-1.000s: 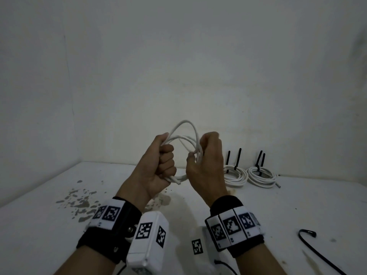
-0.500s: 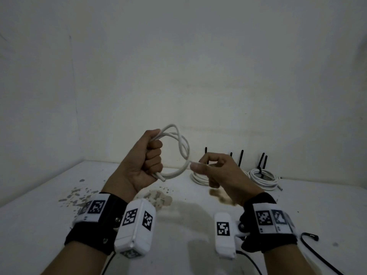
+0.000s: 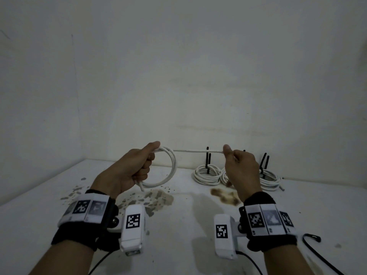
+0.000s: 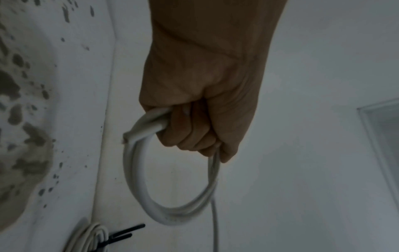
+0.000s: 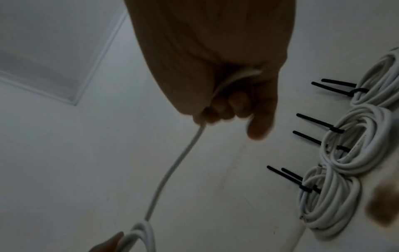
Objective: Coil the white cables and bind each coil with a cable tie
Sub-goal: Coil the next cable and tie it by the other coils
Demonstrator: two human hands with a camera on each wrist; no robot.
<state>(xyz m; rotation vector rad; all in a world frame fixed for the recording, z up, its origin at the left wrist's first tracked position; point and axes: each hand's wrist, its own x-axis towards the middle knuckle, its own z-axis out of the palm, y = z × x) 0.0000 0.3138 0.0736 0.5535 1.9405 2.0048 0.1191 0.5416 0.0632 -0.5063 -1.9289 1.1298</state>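
My left hand [image 3: 139,167] grips a small coil of white cable [image 3: 170,169] held upright above the table; the left wrist view shows the loop [image 4: 138,184] hanging from the fist [image 4: 194,129]. From the coil a straight run of the same cable [image 3: 196,151] stretches right to my right hand [image 3: 236,165], which pinches it between thumb and fingers. In the right wrist view the cable [image 5: 175,168] runs out of the curled fingers [image 5: 224,105] down toward the coil.
Three bound white coils [image 3: 207,174] [image 5: 356,139] with black ties [image 3: 208,161] sticking up lie at the back of the white table [image 3: 188,215]. A loose black tie [image 3: 313,247] lies at the right front. Brown stains [image 3: 155,197] mark the table.
The hands have moved apart. The right hand has slid rightward along the cable, pulling a straight length taut from the coil in the left hand, which has lowered a little.
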